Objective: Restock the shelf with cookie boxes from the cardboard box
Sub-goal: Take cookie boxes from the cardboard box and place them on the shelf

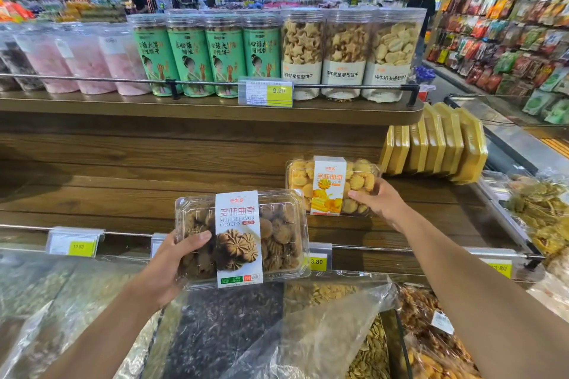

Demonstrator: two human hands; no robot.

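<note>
Holds a chocolate cookie box (243, 237) in the left hand (166, 264), thumb curled over the lid and fingers beneath, lifted above the rail and not yet on the shelf. Grips a yellow cookie box (331, 186) with the right hand (380, 203), fingers wrapped round its near right corner, label facing forward, down at the boards of the wooden shelf (123, 194). Cannot tell whether already resting there or carried just above.

Finish the right-hand box first. Push back and square up just left of the yellow-lidded boxes (437, 144) leaning beyond the right hand, label upright and to the front. Let go only once settled. Avoid squeezing: thin clear plastic, likely to flex and pop open.

Then carry the left-hand box over the metal rail (129, 234) ahead of the left hand, clear of the price tag (318, 260) clipped there. Set down beside the yellow one, on its left, close against it and at the same tilt.

Keep both forearms off the loose plastic sheet (308, 332) covering bulk snacks beneath them. No cardboard box in view.
</note>
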